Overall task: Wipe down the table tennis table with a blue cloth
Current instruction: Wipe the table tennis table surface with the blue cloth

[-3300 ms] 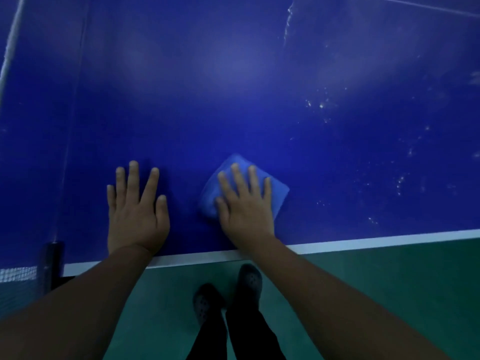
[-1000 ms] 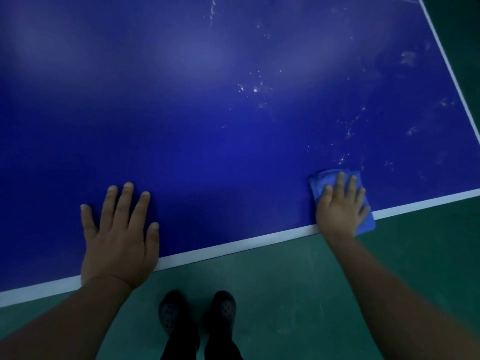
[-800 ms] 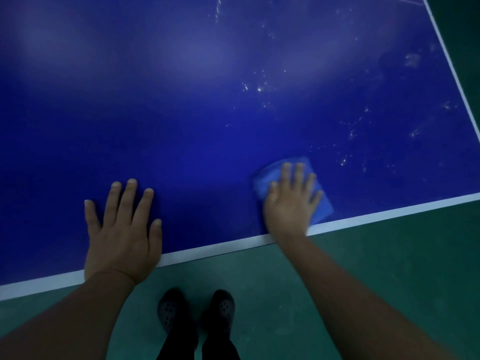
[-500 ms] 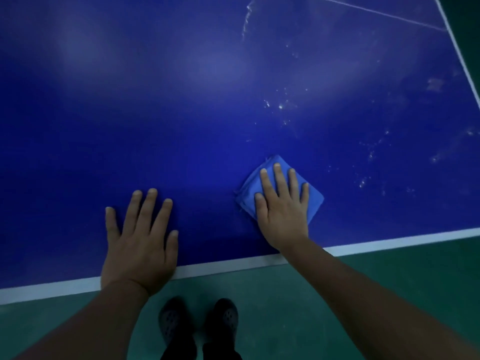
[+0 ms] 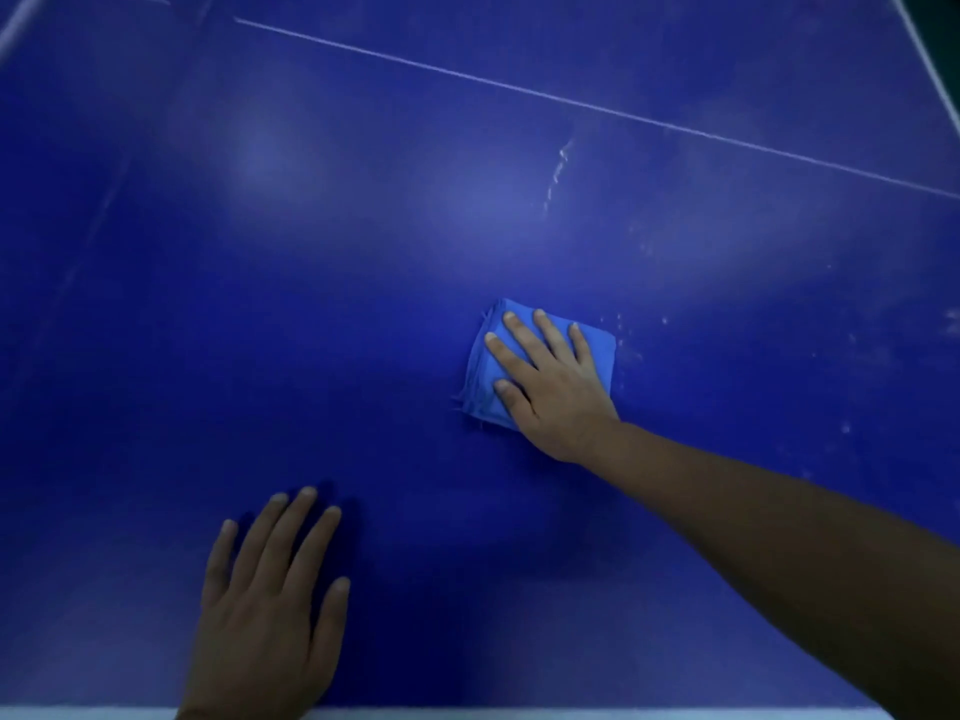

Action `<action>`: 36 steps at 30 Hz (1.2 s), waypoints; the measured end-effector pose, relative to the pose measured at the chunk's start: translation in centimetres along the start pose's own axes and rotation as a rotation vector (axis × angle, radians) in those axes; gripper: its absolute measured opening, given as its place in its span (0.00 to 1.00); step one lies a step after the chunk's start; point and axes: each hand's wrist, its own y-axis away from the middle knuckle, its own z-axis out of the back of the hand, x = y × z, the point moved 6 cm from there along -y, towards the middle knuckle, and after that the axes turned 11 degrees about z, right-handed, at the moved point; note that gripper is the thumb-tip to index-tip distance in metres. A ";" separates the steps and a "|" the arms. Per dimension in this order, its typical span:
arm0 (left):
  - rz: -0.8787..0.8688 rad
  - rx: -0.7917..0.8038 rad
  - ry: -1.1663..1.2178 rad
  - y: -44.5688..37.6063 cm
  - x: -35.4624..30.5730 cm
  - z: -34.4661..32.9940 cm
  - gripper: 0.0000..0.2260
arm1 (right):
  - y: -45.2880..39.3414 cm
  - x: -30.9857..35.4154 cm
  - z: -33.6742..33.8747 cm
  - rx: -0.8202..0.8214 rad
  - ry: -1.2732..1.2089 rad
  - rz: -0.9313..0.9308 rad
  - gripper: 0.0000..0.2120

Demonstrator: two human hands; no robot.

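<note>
While the right hand [image 5: 553,387] lies flat on the cloth [image 5: 485,374], fingers straight and slightly spread, it presses the cloth down rather than gripping it; nothing is curled round the fabric. Cloth: blue, folded into a rough square, lighter than the surface [image 5: 363,283] beneath it, set near the middle of the view and well in from the near edge. Its left side and far corner show past the fingers; layered folds and a few loose threads visible along the left edge. The right forearm reaches in from the lower right. Left hand [image 5: 265,610] at lower left, palm down on the bare surface, fingers straight and a little apart, holding nothing, well apart from the cloth. Its wrist sits at the white edge stripe [image 5: 571,713] running along the bottom of the view. Surface is dark blue with soft patches of glare. A thin white line [image 5: 597,109] crosses it diagonally in the far part. A pale streak [image 5: 558,168] runs just below that line, near centre. Faint whitish specks [image 5: 634,335] lie just right of the cloth, with more scattered toward the right side. A second white stripe shows at the far right corner.
</note>
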 end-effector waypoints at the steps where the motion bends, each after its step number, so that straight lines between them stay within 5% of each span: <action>1: 0.037 -0.025 0.015 -1.7 -0.4 0.4 0.30 | -1.0 -0.7 0.3 0.002 0.001 0.024 0.28; 10: 0.196 -0.199 0.125 -22.7 -8.8 2.3 0.29 | -11.2 -6.8 2.7 -0.054 0.003 0.082 0.28; 20: 0.196 -0.122 0.040 -27.1 -9.4 0.2 0.29 | -24.6 -20.6 6.6 -0.058 0.006 -0.160 0.26; 23: 0.206 -0.099 0.003 -27.2 -9.3 0.0 0.28 | -23.3 -18.1 6.1 -0.084 0.004 -0.174 0.27; 27: 0.203 -0.100 -0.038 -27.5 -9.3 -0.2 0.28 | -19.9 -13.3 4.7 -0.093 0.074 0.188 0.27; 32: 0.181 -0.130 -0.043 -27.6 -9.3 -0.2 0.28 | -26.7 -20.8 6.9 -0.128 -0.019 -0.296 0.26; 36: 0.191 -0.133 -0.057 -27.7 -9.2 -0.3 0.28 | -30.1 -13.1 6.4 -0.185 -0.014 -0.133 0.27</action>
